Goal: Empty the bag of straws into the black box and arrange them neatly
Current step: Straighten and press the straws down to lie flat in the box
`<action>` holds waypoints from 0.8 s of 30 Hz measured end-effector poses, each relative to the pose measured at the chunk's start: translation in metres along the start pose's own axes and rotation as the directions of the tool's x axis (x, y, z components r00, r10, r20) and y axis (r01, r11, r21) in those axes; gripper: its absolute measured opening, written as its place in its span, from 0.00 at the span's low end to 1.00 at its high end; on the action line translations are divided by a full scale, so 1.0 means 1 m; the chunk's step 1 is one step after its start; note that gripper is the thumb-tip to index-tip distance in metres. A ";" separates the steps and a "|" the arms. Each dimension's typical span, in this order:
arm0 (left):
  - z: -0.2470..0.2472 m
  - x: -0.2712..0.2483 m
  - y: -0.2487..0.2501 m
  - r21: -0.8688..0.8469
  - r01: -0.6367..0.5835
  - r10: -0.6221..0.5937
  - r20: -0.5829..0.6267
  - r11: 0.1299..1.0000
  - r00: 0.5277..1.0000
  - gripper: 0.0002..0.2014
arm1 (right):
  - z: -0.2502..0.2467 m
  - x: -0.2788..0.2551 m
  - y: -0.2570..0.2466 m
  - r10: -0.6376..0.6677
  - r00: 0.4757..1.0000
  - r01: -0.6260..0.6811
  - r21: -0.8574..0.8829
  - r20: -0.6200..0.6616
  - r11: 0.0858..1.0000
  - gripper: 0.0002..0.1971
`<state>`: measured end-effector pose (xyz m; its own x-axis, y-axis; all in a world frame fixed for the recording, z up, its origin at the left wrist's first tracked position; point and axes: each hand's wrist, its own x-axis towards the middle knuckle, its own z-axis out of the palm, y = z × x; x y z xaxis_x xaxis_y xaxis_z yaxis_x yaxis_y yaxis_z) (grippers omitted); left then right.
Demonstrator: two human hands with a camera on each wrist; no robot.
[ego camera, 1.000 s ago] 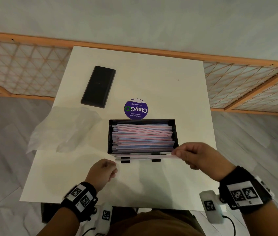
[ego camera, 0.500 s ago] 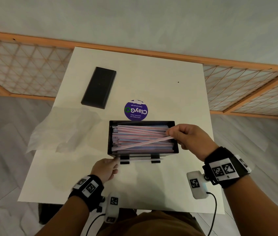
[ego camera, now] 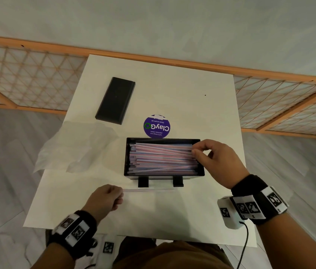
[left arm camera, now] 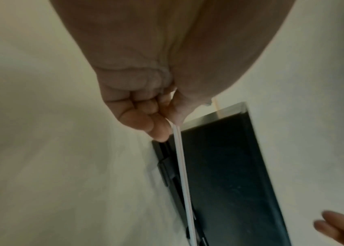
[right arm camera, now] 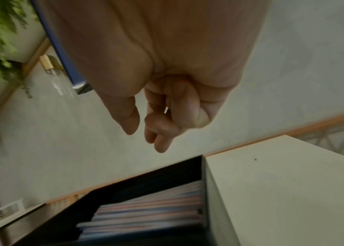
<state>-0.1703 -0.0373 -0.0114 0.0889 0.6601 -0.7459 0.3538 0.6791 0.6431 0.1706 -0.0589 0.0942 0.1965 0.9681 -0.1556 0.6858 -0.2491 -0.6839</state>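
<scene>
From the head, the left hand (ego camera: 105, 199) pinches one stray straw (ego camera: 149, 190) on the bench (ego camera: 201, 210), short of the box (ego camera: 164, 176); left wrist confirms that grip, so lift it level; right wrist shows the right hand (right arm camera: 156, 116) loose and empty over the straws (right arm camera: 145, 214).

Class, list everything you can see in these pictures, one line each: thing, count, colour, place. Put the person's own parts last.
table: one, white, centre of the head view.
black box: one, black, near middle of the table.
straws in the box: many, pink, blue and white, lying lengthwise.
loose straw: one, white with a red stripe, on the table in front of the box.
lid: one, black, far left on the table.
sticker: one, round, purple, behind the box.
bag: one, clear, left table edge.
left hand: pinches the loose straw's end.
right hand: fingers at the straws' right ends.
</scene>
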 end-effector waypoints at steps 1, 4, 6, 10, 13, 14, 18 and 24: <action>-0.008 -0.011 0.004 0.037 -0.038 0.037 0.009 0.999 0.999 0.12 | 0.000 -0.003 -0.006 -0.029 1.000 0.029 -0.006 0.011 1.000 0.03; -0.023 -0.042 0.020 0.072 -0.127 0.123 0.060 0.989 0.991 0.10 | 0.004 -0.013 -0.032 -0.129 0.990 0.130 -0.012 0.048 0.991 0.09; -0.025 -0.057 0.036 0.041 -0.183 0.179 0.086 0.982 0.980 0.09 | 0.009 -0.022 -0.049 -0.230 0.968 0.235 -0.041 0.102 0.971 0.16; -0.005 -0.070 0.070 -0.106 -0.288 0.295 0.067 0.952 0.953 0.08 | 0.017 -0.035 -0.075 -0.272 0.899 0.365 -0.242 0.343 0.899 0.28; 0.017 -0.061 0.088 -0.178 -0.310 0.321 0.031 0.934 0.947 0.07 | 0.031 -0.027 -0.072 -0.249 0.884 0.412 -0.409 0.395 0.814 0.18; 0.023 -0.057 0.092 -0.177 -0.326 0.334 0.017 0.929 0.942 0.06 | 0.035 -0.020 -0.067 -0.243 0.891 0.413 -0.460 0.384 0.786 0.14; 0.040 -0.047 0.101 0.046 -0.461 0.463 -0.102 0.886 0.880 0.09 | 0.049 0.011 -0.045 -0.164 0.914 0.369 -0.592 0.370 0.716 0.11; 0.064 -0.030 0.108 0.235 -0.430 0.452 -0.044 0.872 0.891 0.21 | 0.066 0.023 -0.028 -0.189 0.936 0.319 -0.483 0.298 0.815 0.14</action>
<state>-0.0752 -0.0043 0.0694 0.1980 0.9092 -0.3663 0.4885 0.2325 0.8410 0.1098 -0.0283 0.0625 -0.1548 0.9611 -0.2285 0.9605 0.0923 -0.2625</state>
